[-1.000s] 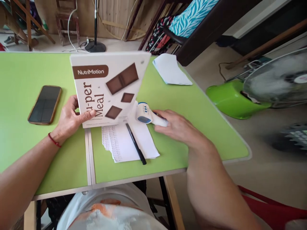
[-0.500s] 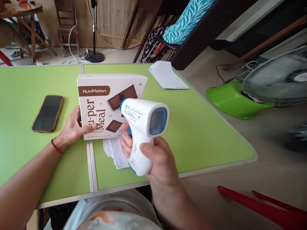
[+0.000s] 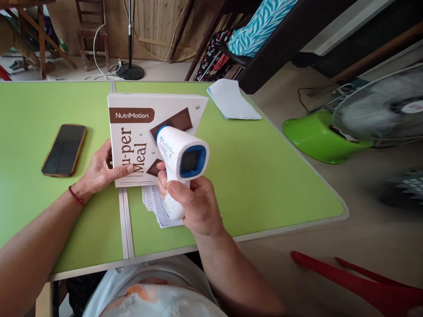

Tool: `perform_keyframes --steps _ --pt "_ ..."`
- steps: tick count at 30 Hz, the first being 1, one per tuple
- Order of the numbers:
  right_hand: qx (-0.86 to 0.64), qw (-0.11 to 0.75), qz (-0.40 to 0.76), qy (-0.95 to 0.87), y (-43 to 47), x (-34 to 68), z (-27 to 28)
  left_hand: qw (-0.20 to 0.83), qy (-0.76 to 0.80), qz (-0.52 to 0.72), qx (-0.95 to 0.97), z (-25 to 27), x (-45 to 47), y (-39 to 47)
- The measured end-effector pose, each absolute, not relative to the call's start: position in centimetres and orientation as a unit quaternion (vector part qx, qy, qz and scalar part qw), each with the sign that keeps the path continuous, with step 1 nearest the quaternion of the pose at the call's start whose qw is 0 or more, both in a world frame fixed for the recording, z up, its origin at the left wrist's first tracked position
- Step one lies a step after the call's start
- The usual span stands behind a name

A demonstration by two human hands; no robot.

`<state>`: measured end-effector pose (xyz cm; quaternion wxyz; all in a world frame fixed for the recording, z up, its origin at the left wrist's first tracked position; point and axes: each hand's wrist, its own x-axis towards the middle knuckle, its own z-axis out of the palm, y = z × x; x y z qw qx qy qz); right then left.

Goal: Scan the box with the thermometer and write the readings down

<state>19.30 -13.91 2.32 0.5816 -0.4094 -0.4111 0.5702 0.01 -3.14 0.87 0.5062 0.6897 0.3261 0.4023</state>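
Observation:
My left hand [image 3: 99,169] grips the lower left edge of a white box [image 3: 132,152] printed "NutriMotion", thumb across its front. The box stands upright on the green table [image 3: 264,176]. In my right hand [image 3: 201,204] is a white and blue infrared thermometer [image 3: 176,152], fingers wrapped round its handle. Its dark screen faces me and its blue nose end points at the front of the box; whether they touch I cannot tell. Partly hidden below the box and the thermometer lie printed sheets [image 3: 152,203].
A phone [image 3: 64,149] lies left of my left hand. Folded white paper [image 3: 231,99] rests at the table's far right. Beyond the right edge stand a fan [image 3: 390,105] and a green stool [image 3: 307,136]. A person in patterned clothes [image 3: 261,28] sits behind the table.
My right hand has moved the thermometer left and closer to the box, turning its screen more toward me. My left hand still holds the box. The view has shifted slightly.

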Motion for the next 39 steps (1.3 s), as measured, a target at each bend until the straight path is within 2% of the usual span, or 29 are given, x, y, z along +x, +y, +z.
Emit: perform_keyframes --steps 27,30,34,39 --pt "-0.418 0.567 0.550 -0.448 -14.4 18.7 2.7 0.521 0.309 0.420 0.676 1.1 0.2 -3.4" --pt "-0.440 0.588 0.475 -0.485 -15.2 19.5 3.6 0.516 0.300 0.437 0.673 0.9 0.3 -3.4" --pt "-0.516 0.620 0.270 -0.526 -15.3 23.9 4.2 0.481 0.305 0.470 0.674 0.4 0.3 -3.0" --pt "-0.664 0.398 0.143 -0.617 -12.5 31.5 1.5 0.429 0.336 0.489 0.682 -0.3 -0.2 -2.3"
